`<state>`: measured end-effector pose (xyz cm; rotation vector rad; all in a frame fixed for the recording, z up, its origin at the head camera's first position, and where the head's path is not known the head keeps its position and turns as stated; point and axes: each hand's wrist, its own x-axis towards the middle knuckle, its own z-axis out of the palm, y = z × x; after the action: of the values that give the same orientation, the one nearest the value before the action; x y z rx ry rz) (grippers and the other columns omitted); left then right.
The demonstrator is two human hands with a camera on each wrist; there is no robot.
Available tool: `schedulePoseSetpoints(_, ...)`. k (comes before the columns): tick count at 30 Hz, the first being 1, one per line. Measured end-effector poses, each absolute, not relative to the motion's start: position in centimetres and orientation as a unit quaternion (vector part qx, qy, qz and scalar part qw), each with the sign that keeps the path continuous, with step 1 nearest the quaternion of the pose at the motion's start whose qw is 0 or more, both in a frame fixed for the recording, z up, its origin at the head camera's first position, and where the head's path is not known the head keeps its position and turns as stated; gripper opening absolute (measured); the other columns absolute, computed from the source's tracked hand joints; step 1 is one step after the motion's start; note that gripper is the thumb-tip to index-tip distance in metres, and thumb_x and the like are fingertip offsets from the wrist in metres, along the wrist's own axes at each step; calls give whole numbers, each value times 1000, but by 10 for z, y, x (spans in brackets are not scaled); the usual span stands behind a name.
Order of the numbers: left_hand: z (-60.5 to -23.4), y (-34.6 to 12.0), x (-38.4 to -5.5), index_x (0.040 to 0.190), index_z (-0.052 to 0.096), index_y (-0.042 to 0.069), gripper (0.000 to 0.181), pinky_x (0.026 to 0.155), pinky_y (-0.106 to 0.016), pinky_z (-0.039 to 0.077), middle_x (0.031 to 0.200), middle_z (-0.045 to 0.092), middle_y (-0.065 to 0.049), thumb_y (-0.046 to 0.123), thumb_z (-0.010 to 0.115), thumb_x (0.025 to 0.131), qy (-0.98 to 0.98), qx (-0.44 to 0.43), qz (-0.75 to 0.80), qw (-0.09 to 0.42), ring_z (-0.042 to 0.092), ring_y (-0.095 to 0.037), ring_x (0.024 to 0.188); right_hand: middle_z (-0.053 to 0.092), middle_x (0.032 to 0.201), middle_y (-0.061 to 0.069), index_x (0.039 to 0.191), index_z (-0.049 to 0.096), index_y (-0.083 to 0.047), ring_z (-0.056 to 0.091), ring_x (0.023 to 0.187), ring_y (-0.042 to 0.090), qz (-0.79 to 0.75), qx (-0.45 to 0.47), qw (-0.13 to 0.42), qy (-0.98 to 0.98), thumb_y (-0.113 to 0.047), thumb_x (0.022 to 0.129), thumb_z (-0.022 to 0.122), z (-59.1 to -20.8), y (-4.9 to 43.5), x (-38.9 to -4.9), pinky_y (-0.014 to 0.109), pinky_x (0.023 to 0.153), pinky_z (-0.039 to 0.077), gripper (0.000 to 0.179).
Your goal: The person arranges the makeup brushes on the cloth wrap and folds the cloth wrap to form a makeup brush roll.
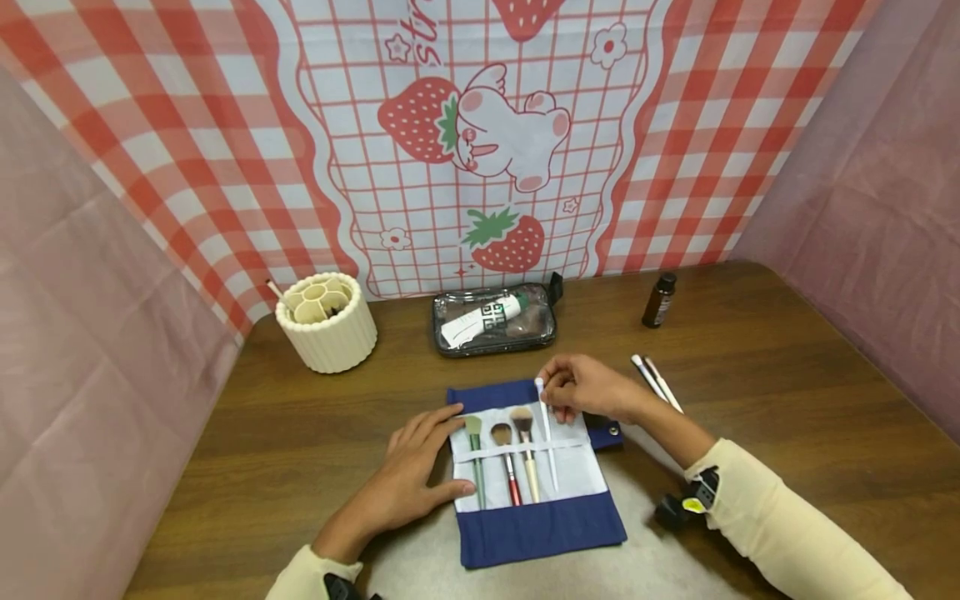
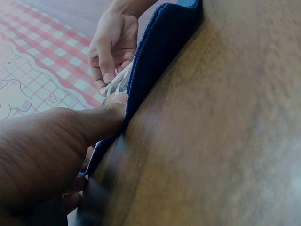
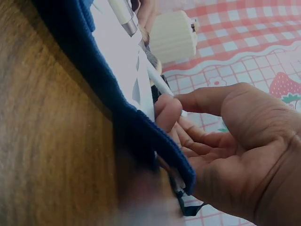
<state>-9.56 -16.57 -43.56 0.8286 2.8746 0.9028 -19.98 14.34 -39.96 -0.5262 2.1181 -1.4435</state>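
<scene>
A navy brush roll (image 1: 542,533) lies unfolded with its pale lining up. My right hand (image 1: 592,387) pinches a slim white makeup brush (image 1: 548,433) near its upper end; the brush runs under the roll's elastic band. In the right wrist view, thumb and fingertips meet on the white shaft (image 3: 160,81). Left of it under the band sit a green brush (image 1: 477,458), a red-handled brush (image 1: 510,467) and a beige-handled brush (image 1: 529,458). My left hand (image 1: 416,462) rests at the roll's left edge, fingers spread, thumb on the lining.
Two loose brushes (image 1: 657,382) lie right of my right forearm. Behind the roll is a clear zip pouch (image 1: 495,318) holding a white tube. A ribbed cream brush holder (image 1: 330,333) stands back left, a dark bottle (image 1: 660,300) back right. A strawberry-print cloth (image 1: 480,208) hangs behind the table.
</scene>
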Motion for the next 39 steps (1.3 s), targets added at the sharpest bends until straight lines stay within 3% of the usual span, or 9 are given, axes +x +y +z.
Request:
schedulePoseSetpoints(11, -435, -166, -97, 152, 42, 10, 86, 109, -58, 23, 162, 30, -2, 52, 75, 85, 918, 267, 292, 10, 25, -29, 146, 59, 77, -1, 94, 67, -10, 50, 65, 9, -358, -305, 236, 850, -13, 89, 73, -389, 145, -191, 25, 59, 43, 9)
schedulePoseSetpoints(16, -434, -166, -97, 152, 42, 10, 86, 109, -58, 23, 162, 30, -3, 52, 76, 85, 918, 267, 293, 11, 25, -29, 146, 59, 75, -4, 92, 68, -15, 50, 64, 8, -329, -319, 240, 856, -19, 88, 78, -388, 146, -189, 25, 59, 43, 11)
schedulePoseSetpoints(24, -434, -167, -96, 152, 42, 11, 86, 109, -58, 23, 161, 31, -2, 52, 76, 85, 919, 265, 293, 9, 25, -28, 146, 65, 80, -9, 94, 73, -16, 56, 69, 7, -298, -354, 191, 866, -20, 96, 67, -387, 149, -188, 27, 63, 48, 7)
schedulePoseSetpoints(29, -434, -166, -95, 152, 42, 11, 86, 109, -58, 23, 161, 31, -3, 53, 75, 85, 918, 267, 293, 8, 25, -29, 146, 66, 78, -7, 98, 73, -15, 58, 65, 6, -283, -316, 117, 898, -23, 98, 66, -379, 161, -188, 28, 60, 49, 11)
schedulePoseSetpoints(39, -436, -165, -95, 152, 42, 11, 86, 109, -58, 22, 161, 31, -3, 53, 75, 85, 918, 266, 295, 10, 25, -29, 146, 69, 80, 4, 101, 69, -4, 65, 62, 14, -269, -190, 25, 944, -15, 97, 67, -348, 210, -196, 30, 55, 52, 12)
